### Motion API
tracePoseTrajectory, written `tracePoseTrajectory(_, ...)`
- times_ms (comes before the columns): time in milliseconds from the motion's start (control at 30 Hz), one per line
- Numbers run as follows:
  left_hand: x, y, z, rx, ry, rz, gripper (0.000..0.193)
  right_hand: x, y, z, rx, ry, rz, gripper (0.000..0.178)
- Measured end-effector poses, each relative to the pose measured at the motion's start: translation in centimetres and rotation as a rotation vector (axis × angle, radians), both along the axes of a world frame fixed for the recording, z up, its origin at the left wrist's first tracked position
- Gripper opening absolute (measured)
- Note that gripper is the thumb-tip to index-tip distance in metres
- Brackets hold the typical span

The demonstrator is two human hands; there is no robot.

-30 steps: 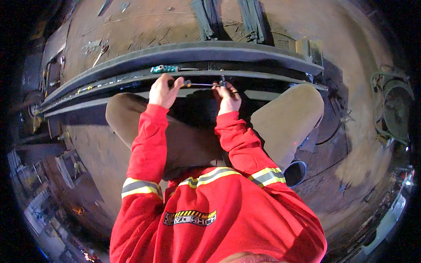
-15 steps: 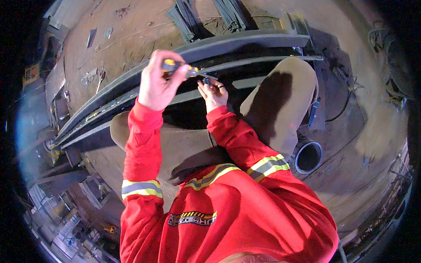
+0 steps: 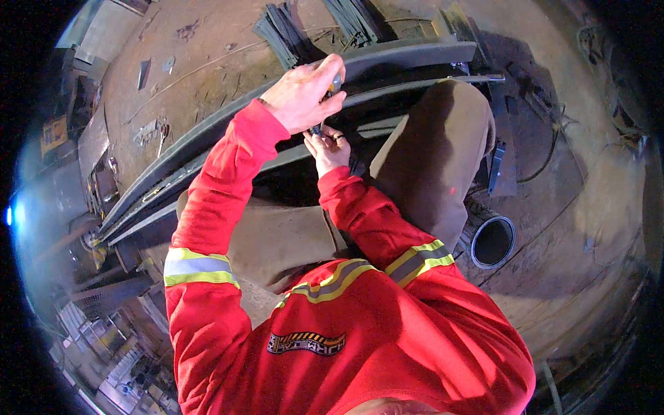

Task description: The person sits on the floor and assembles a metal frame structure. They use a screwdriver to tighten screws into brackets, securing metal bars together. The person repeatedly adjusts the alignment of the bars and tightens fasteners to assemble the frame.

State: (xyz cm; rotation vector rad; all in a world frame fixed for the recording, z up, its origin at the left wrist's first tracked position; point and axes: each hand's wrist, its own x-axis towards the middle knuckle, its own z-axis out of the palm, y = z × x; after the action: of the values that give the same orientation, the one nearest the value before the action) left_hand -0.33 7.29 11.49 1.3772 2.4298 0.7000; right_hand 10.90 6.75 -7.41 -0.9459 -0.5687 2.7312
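My left hand (image 3: pixel 304 93) is wrapped round the yellow and dark handle of a screwdriver (image 3: pixel 336 84), now held steeply with its lower end toward my right hand. Just below it, my right hand (image 3: pixel 328 148) is closed, fingers pinched round a small dark part (image 3: pixel 316 130). Fingers cover most of that part, so I cannot tell its kind or whether the screwdriver's tip touches it. Both hands are above long dark curved metal beams (image 3: pixel 415 55) that lie across the floor in front of my bent legs.
Two bundles of dark metal strips (image 3: pixel 285 36) lie beyond the beams. To my right are a round, open-ended pipe-like cylinder (image 3: pixel 493 242) and a narrow blue tool (image 3: pixel 496 166) beside my knee. Loose tools (image 3: pixel 162 135) and scraps lie on the floor at far left.
My left hand has moved right and slightly up, turning the screwdriver from nearly level to steep above my right hand. My right hand has barely moved.
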Motion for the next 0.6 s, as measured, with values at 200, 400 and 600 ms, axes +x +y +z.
tracePoseTrajectory(200,-0.5,1.9,-1.3,-0.176,0.048,-0.070,0.026,0.1,-0.1,0.1,-0.005,-0.012,-0.001,0.020)
tracePoseTrajectory(400,0.7,6.4,-3.2,-0.421,-0.058,-0.243,0.032,0.5,0.3,1.0,-0.036,-0.052,-0.065,0.030)
tracePoseTrajectory(600,0.2,7.7,-5.2,-0.287,0.085,-0.384,0.030,0.2,-0.1,0.1,-0.038,-0.038,-0.044,0.028)
